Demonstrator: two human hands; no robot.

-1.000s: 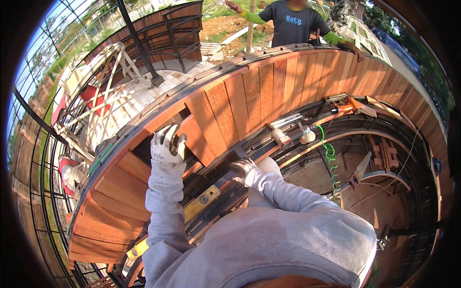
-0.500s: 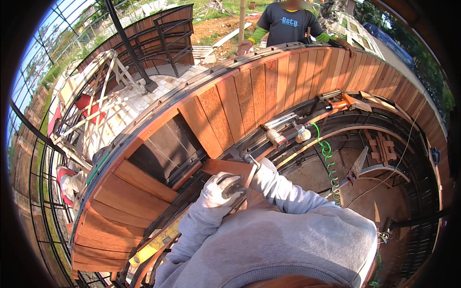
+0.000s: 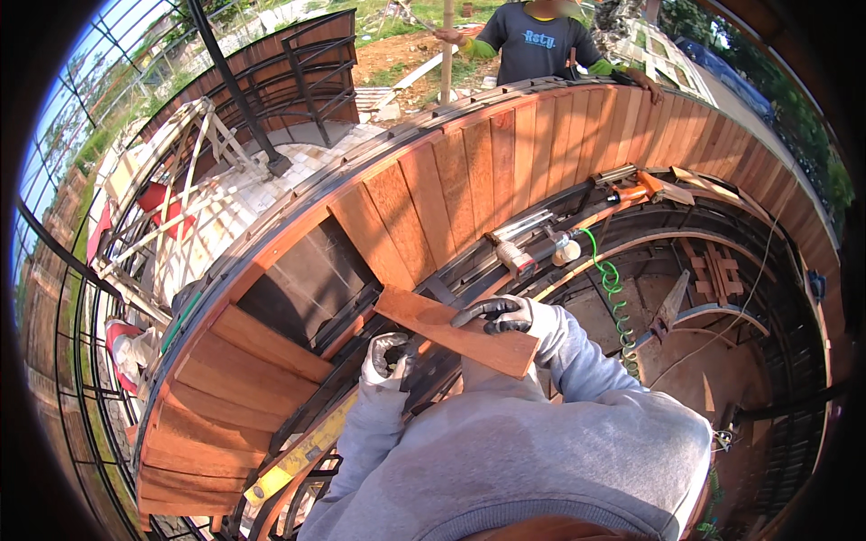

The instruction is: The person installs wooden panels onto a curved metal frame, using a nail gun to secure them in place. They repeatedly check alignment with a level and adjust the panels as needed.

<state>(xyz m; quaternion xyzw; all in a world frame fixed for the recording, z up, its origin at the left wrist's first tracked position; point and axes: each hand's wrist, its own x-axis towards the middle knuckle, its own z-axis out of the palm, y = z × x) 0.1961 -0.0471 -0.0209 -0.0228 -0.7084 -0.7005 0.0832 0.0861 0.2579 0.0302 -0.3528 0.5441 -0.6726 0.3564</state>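
My right hand (image 3: 507, 316), in a white and dark grey work glove, grips a short reddish wood board (image 3: 465, 335) from above. The board lies slantwise in front of me, its left end near the gap (image 3: 311, 279) in the curved wall's planking. Just below and left of that end is my left hand (image 3: 388, 359), gloved too, its fingers curled toward the thumb and apart from the board. Whatever it may hold is hidden. Fitted wall planks (image 3: 419, 212) stand beyond the gap, and more planks (image 3: 248, 356) line its left side.
On the ledge lie an air nail gun (image 3: 514, 257) and an orange power tool (image 3: 640, 187). A green coiled hose (image 3: 612, 279) hangs inside the curve, near a handsaw (image 3: 667, 307). A yellow level (image 3: 293, 464) leans at lower left. Another person (image 3: 537, 45) stands beyond the wall.
The board has turned and shifted right, its broad face now up. My right hand has come over its top. My left hand has moved down and left, off the board. The other person's arm has risen.
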